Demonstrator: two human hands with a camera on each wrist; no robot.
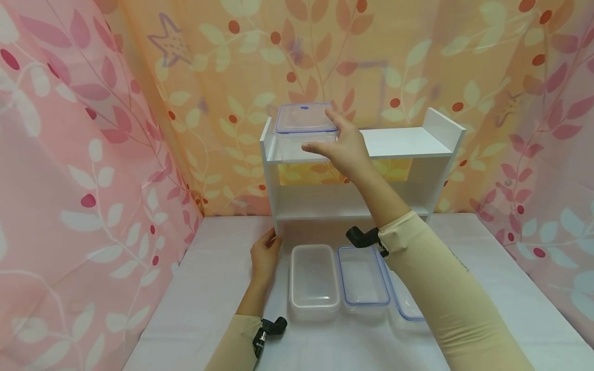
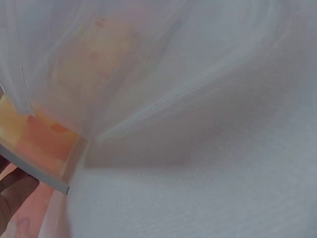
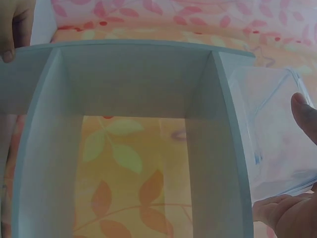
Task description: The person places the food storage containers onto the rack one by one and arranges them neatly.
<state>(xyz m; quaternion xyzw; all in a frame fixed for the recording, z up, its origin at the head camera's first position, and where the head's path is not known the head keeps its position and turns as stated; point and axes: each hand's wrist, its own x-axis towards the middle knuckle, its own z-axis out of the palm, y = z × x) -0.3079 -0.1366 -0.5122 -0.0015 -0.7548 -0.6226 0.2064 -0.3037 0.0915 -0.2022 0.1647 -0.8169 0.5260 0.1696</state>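
Note:
A clear plastic food container with a blue-rimmed lid is at the left end of the top board of a white two-tier shelf. My right hand grips the container from the right, thumb in front and fingers at its far side. In the right wrist view the clear container lies between thumb and fingers, beside the top board. Low on the shelf's left side, my left hand holds the side panel's edge. The left wrist view shows its fingers against that panel.
On the white cloth before the shelf stand a container with a whitish lid, a blue-rimmed container and another blue-rimmed one, partly behind my right forearm. Patterned curtains hang behind and at both sides.

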